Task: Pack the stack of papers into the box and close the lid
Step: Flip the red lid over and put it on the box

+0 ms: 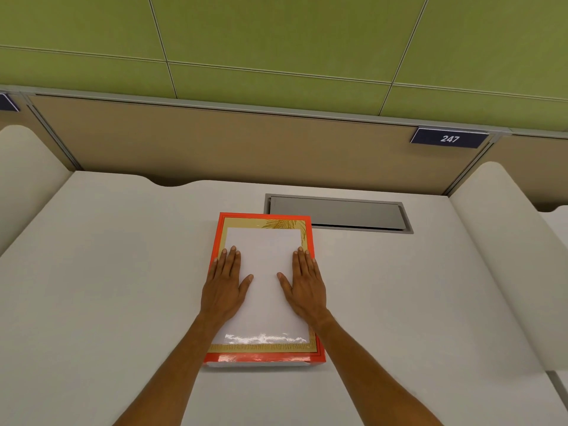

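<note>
A flat box lies in the middle of the desk with its lid (265, 241) down on it. The lid has an orange-red rim, a gold palm-leaf border and a glossy white centre. A thin white strip of the box base (261, 364) shows under the lid's near edge. My left hand (224, 287) rests flat, palm down, on the left part of the lid. My right hand (305, 287) lies flat on the right part. Both hands have straight fingers and thumbs spread inward. No papers are in sight; the inside of the box is hidden.
The box sits on a white desk (107, 272). A grey cable hatch (338, 213) is set into the desk just behind and right of the box. A tan partition with a sign reading 247 (449, 138) closes the back. Rounded white dividers stand at both sides.
</note>
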`<action>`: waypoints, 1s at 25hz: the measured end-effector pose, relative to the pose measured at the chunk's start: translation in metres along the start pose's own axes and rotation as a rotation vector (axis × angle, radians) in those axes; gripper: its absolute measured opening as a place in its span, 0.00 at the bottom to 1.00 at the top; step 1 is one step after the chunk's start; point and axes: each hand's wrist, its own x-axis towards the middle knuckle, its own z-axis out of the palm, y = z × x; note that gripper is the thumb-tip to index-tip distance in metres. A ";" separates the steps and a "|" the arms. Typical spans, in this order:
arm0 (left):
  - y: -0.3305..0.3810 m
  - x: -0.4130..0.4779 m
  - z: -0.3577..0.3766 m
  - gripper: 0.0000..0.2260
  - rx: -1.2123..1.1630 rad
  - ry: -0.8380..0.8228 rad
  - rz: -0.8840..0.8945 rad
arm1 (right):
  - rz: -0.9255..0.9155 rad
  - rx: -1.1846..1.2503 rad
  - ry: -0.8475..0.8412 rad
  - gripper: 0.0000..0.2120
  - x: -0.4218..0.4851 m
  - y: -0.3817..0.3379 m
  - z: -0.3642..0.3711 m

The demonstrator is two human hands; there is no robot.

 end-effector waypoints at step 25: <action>0.023 0.007 -0.003 0.38 -0.031 0.006 -0.035 | 0.023 0.030 -0.012 0.41 -0.002 0.009 -0.009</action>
